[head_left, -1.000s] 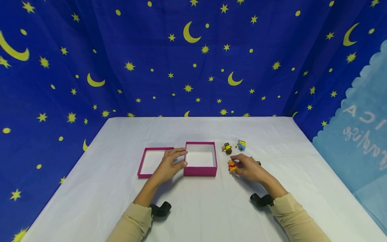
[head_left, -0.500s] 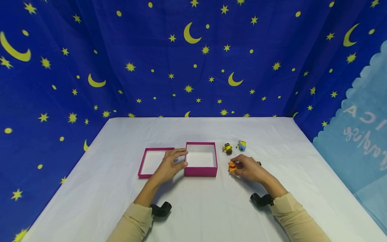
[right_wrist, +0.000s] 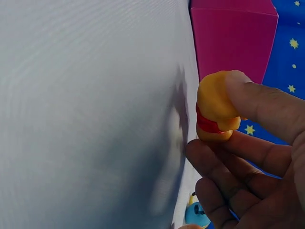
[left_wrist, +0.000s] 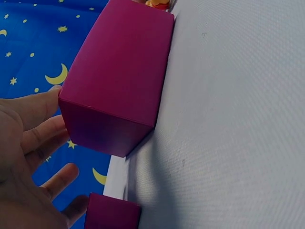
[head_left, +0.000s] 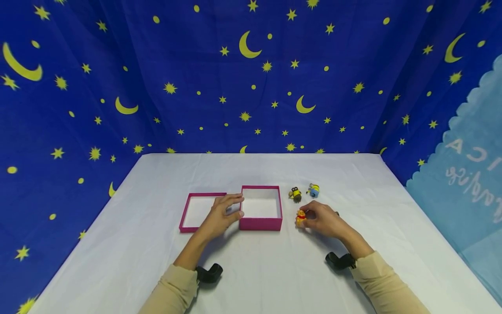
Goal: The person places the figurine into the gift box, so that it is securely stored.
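In the head view, my right hand (head_left: 322, 219) pinches a small yellow Winnie the Pooh figure (head_left: 300, 218) with a red shirt, right of the pink box (head_left: 260, 224). Thumb and fingers hold the figure (right_wrist: 215, 107) from opposite sides in the right wrist view, over the white cloth. My left hand (head_left: 220, 216) touches the box's left side with thumb and fingertips, its fingers fairly straight. In the left wrist view the thumb meets the corner of the box (left_wrist: 114, 67). The box is open at the top, with a white inside.
A shallow pink lid (head_left: 192, 209) lies left of the box, partly behind my left hand. Two minion figures, one brown and yellow (head_left: 295, 194) and one blue and yellow (head_left: 313, 190), stand beyond my right hand. A dark bit of something (head_left: 337, 213) shows behind that hand.
The Pooh figure has turned slightly in my right hand's fingers. Both hands stay in nearly the same places, and the box and minions have not moved.
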Tool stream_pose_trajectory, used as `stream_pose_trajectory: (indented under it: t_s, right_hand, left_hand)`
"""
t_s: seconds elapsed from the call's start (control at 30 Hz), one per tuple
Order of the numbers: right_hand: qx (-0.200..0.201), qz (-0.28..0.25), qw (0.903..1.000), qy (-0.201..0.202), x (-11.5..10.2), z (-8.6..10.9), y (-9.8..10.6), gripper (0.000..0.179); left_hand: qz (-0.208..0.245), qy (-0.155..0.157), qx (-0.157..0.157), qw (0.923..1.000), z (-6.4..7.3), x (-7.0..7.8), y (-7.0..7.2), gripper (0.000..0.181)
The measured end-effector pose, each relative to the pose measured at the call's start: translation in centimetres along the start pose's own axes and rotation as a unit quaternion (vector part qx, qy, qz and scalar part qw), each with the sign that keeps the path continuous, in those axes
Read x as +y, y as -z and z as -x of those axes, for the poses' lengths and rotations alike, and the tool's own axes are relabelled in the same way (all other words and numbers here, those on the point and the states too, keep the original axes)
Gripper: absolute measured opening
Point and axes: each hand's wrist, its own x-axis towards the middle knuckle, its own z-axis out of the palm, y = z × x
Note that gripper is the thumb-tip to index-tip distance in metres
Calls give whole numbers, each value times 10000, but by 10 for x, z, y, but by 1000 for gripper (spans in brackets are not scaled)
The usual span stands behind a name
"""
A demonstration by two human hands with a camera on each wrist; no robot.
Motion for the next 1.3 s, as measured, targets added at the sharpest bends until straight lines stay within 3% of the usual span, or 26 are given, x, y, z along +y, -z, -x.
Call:
stream_pose_trajectory:
  t_s: [0.57, 0.87, 1.3]
  right_hand:
    - [436, -214, 9977, 483, -19, -3, 6, 42]
    - [723, -416, 9952, 506, -38, -10, 8, 43]
    - [447, -808, 9931, 727, -64, -24, 3, 43]
  left_hand:
    - [-87, 4, 31, 10000, 0, -1, 0, 44]
    - [-141, 94, 46, 9998, 2, 1, -1, 43]
    - [-153, 181, 63, 9997, 4, 2, -2, 43]
